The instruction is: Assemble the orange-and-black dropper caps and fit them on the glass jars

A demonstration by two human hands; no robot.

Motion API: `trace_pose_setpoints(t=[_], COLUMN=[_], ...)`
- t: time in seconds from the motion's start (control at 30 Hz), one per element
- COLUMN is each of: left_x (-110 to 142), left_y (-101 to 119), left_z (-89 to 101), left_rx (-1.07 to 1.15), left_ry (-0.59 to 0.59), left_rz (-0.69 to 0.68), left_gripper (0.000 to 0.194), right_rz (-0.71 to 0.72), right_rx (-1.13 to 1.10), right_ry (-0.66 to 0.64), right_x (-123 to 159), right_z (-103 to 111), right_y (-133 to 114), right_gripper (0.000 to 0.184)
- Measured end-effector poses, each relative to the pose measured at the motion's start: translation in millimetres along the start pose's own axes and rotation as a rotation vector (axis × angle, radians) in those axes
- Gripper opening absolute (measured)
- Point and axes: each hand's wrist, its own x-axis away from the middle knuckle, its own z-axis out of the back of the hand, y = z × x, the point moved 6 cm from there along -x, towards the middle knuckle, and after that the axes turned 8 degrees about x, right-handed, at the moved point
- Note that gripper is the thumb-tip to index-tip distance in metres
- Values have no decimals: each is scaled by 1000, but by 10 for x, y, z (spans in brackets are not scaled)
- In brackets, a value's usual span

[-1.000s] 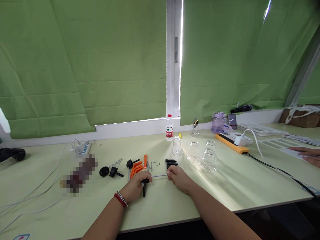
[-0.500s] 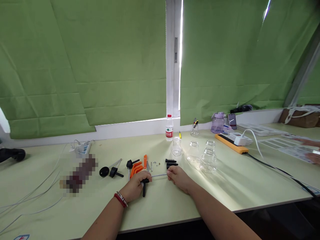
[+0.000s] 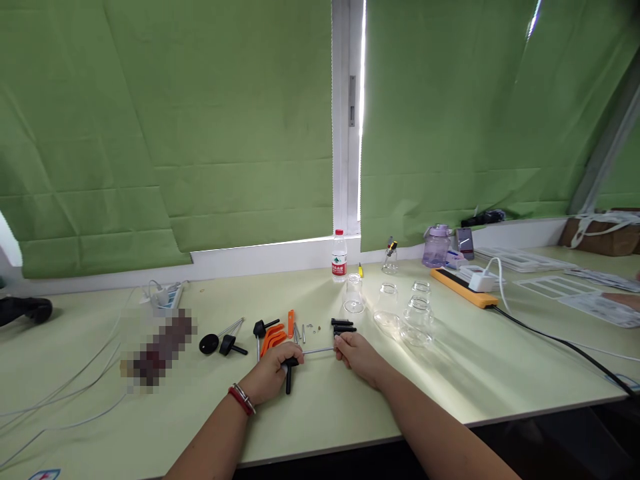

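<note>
My left hand [image 3: 277, 370] is closed around the black head of a crank-like part [image 3: 289, 379], whose short black handle points toward the table's front edge. From that head a thin metal rod [image 3: 319, 350] runs right to my right hand [image 3: 357, 357], which pinches its far end. Whether a small piece sits between the right fingertips is hidden. Just beyond that hand lie black ribbed pieces [image 3: 344, 329]. Beyond my left hand are orange bent strips [image 3: 273, 337], a flat orange piece [image 3: 291, 323], small metal pins [image 3: 303, 333] and more black parts with rods [image 3: 227, 345].
Several clear glass jars [image 3: 419, 323] stand right of centre, with a water bottle [image 3: 339, 255] behind. An orange and black power strip [image 3: 463, 287] trails a black cable rightward. A blurred-out object [image 3: 160, 350] and white cables lie at left. Another person's hand [image 3: 623, 301] is over papers.
The other person's hands at the far right have drawn back toward the frame edge, and papers there have shifted. My own hands and the rod are almost unmoved.
</note>
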Motion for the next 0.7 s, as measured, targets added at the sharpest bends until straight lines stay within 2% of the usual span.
trace_pose_setpoints(t=[0.1, 0.23, 0.5, 0.7], left_x=[2, 8, 11, 13], left_y=[-13, -29, -25, -42], left_z=[-3, -7, -10, -6], left_rx=[2, 10, 6, 19], left_ry=[-3, -8, -8, -6], left_rz=[-1, -8, -5, -12], left_gripper=[47, 47, 48, 47], right_rz=[6, 19, -6, -4], right_rx=[-56, -23, 39, 32], right_ry=[-32, -38, -15, -3], right_x=[13, 18, 55, 56], right_z=[2, 13, 11, 5], right_y=[-1, -15, -83, -107], right_gripper=[14, 8, 26, 31])
